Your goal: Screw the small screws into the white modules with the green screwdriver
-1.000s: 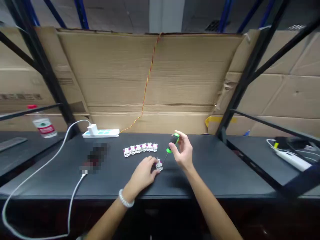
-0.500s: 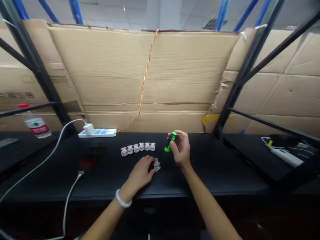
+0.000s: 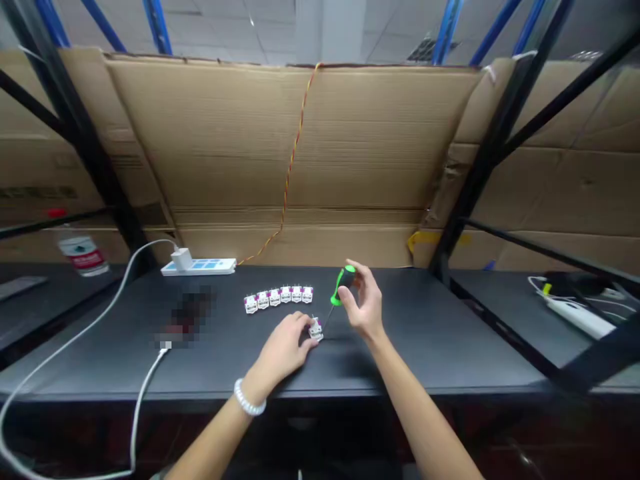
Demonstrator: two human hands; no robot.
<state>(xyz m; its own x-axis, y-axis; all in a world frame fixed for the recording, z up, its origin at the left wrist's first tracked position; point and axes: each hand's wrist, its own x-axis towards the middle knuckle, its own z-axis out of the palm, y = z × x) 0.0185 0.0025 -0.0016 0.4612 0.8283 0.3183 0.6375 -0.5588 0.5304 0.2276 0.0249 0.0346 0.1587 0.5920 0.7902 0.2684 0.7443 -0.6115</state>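
Right fingers (image 3: pixel 361 285) pinch a green screwdriver (image 3: pixel 343 284) (left hand (image 3: pixel 283 350) on white connector (image 3: pixel 315 329)).

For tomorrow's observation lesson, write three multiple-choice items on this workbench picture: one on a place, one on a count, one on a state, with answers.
1. Where is the power strip?
A. At the bench's far edge
B. Under a hand
C. On the floor

2. How many small white connectors stand in the row?
A. Four
B. Six
C. Nine

3. What is the right hand doing?
A. Lying flat and empty
B. Pinching a green-and-black screwdriver
C. Lifting a bottle

Answers:
1 A, it lies beyond the row.
2 B, six show, with a seventh connector apart at the left hand.
3 B, its fingers close on the handle.
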